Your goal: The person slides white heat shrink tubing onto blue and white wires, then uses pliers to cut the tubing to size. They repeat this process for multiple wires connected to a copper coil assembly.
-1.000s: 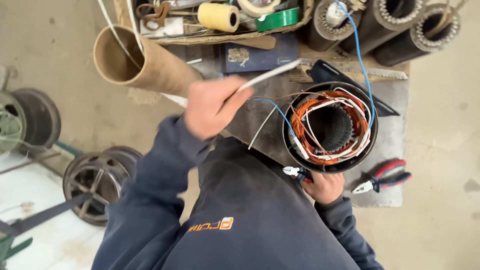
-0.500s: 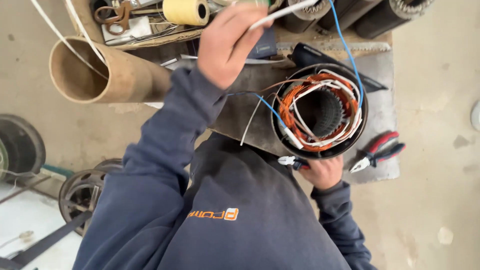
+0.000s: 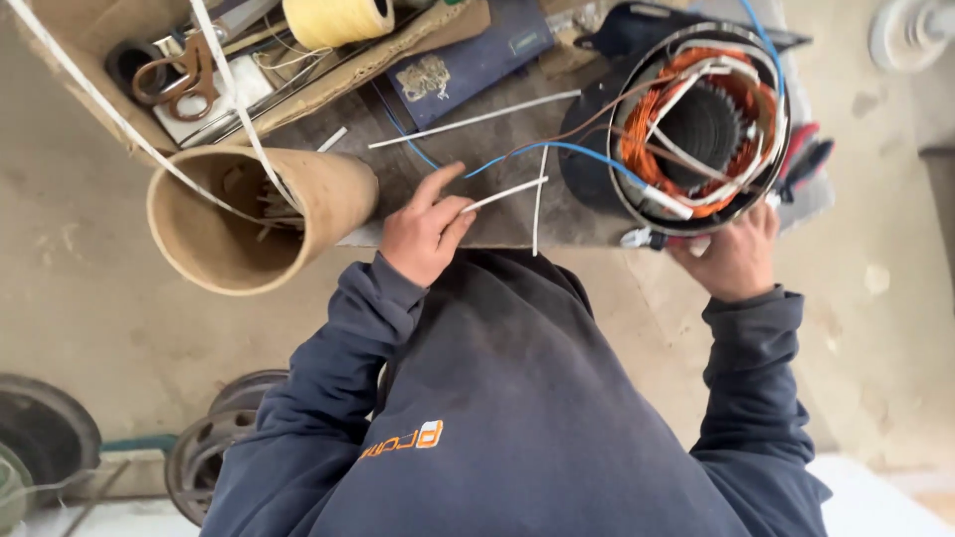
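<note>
White sleeve: I see a thin white insulating sleeve (image 3: 505,193) pinched at its near end between my left thumb and fingers; it runs up and to the right over the dark bench top (image 3: 468,214), toward the stator.
Left hand: my left hand (image 3: 426,235) is closed narrowly on that sleeve, index finger stretched out above it, at the near edge of the bench.
Stator: the motor stator (image 3: 696,124) lies tilted in its dark round housing at the right of the bench, copper windings showing around the bore, white sleeving laced over them.
Right hand: my right hand (image 3: 738,257) is at the lower rim of the stator housing, fingers curled against it; I cannot tell whether they clasp the small white-tipped tool just beside them.
Leads: a blue wire (image 3: 557,149) and a brown wire come out of the windings to the left, passing close above the sleeve.
Loose sleeves: a longer white sleeve (image 3: 473,119) lies flat further up the bench; a short one (image 3: 538,204) hangs over the near edge.
Cardboard tube: a wide cardboard tube (image 3: 249,219) lies on its side just left of my left hand, white strips inside it.
Far side: a dark blue book (image 3: 468,60), a spool of yellow thread (image 3: 336,20) and scissors (image 3: 174,75) in a shallow tray.
Pliers: red-handled pliers (image 3: 811,154) peek out to the right of the stator.
</note>
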